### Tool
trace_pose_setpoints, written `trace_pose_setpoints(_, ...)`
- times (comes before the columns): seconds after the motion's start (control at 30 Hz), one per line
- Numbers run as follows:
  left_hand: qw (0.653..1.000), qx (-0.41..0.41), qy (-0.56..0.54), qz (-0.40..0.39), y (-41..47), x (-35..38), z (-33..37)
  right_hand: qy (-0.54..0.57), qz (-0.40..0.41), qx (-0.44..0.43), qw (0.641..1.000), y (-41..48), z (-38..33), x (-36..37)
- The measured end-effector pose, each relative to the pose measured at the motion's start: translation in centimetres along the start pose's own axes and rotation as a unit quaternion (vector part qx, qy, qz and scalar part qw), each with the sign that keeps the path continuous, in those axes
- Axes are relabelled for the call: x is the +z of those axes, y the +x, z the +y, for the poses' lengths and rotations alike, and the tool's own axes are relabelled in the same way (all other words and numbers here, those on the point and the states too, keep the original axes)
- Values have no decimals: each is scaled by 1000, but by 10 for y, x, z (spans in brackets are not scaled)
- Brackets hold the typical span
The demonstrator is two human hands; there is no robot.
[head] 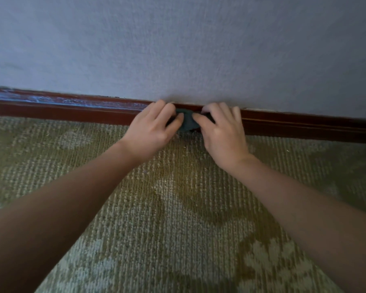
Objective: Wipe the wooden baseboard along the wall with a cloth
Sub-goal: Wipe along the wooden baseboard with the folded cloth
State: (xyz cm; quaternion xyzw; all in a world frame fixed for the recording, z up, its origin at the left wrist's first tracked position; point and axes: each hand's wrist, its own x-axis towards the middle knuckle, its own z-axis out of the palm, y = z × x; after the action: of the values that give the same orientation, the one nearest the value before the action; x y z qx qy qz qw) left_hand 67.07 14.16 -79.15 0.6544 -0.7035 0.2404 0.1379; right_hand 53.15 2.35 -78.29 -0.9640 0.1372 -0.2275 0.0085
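The cloth (187,122) is a small dark green wad pressed against the baseboard (72,111), near the middle of my view. Only its centre shows, because both hands cover its sides. The baseboard is dark red-brown wood. It runs along the foot of the wall (178,49) from the left edge of the view to the right edge, sloping slightly down to the right. To the left of the hands its upper ledge carries pale, whitish streaks. To the right of them the wood looks evenly dark, with a thin lighter groove along its length.

My left hand (150,130) grips the left side of the cloth. Its fingers (164,108) are curled close together over the top edge of the baseboard, and the thumb pinches the cloth from the front. My right hand (222,132) mirrors it on the right side. Its fingers (220,109) are bent side by side against the wood and the thumb presses into the cloth. The two thumbs nearly meet over the green fabric. The hands are slightly blurred.

Both bare forearms reach in from the bottom corners of the view. Under them lies a ribbed carpet (178,208) in olive and pale grey-green with a large leafy pattern, and it butts against the baseboard. The wall above is a plain, finely textured pale blue-grey.
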Motion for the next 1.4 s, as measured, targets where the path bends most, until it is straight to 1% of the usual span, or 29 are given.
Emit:
trace_pose_setpoints(0.07, 1000, -23, -9, -2, 1, -1, 5, -7, -16, -9, 1000, 1, 5, -5)
trace_pose_setpoints(0.13, 999, -28, -21, 9, 16, 2, 17, -16, -18, -6, 1000, -8, 20, -15)
trace_pose_setpoints(0.23, 999, 9, -25, 32, 43, 13, 37, -55, -17, -2, 998, -24, 48, -27)
trace_pose_setpoints(0.3, 998, 23, -23, 46, 49, 17, 40, -69, -13, 0, 998, -31, 54, -26)
trace_pose_setpoints(0.37, 998, 36, -16, 48, 46, 18, 37, -58, 3, 13, 998, -32, 49, -22)
trace_pose_setpoints(0.47, 998, 46, 0, 32, 32, 12, 24, -32, 20, 21, 999, -25, 32, -12)
trace_pose_setpoints(0.57, 1000, 25, -1, 14, 14, 6, 10, -24, 16, 0, 1000, -13, 16, -4)
trace_pose_setpoints(0.73, 1000, 12, -1, -6, 0, -4, -1, -28, -1, -26, 999, 0, 4, -1)
trace_pose_setpoints(0.87, 1000, -21, -8, 9, 10, -6, 8, -24, 12, 0, 1000, -3, 10, -8)
trace_pose_setpoints(0.97, 999, -18, -16, 24, 16, -4, 10, -19, 7, 8, 1000, -5, 11, -9)
trace_pose_setpoints(1.07, 1000, -12, -14, 10, 6, -4, 4, -17, 4, 10, 1000, -5, 0, -2)
trace_pose_setpoints(1.2, 999, -42, -27, -8, -6, -7, 2, 3, 0, 23, 1000, -2, -15, 0)
trace_pose_setpoints(1.3, 996, -78, -32, 14, -12, -9, -2, 14, 14, 16, 1000, 5, -20, -1)
trace_pose_setpoints(1.4, 997, -71, -18, 28, -15, -11, -10, 15, 19, 8, 1000, 15, -23, 1)
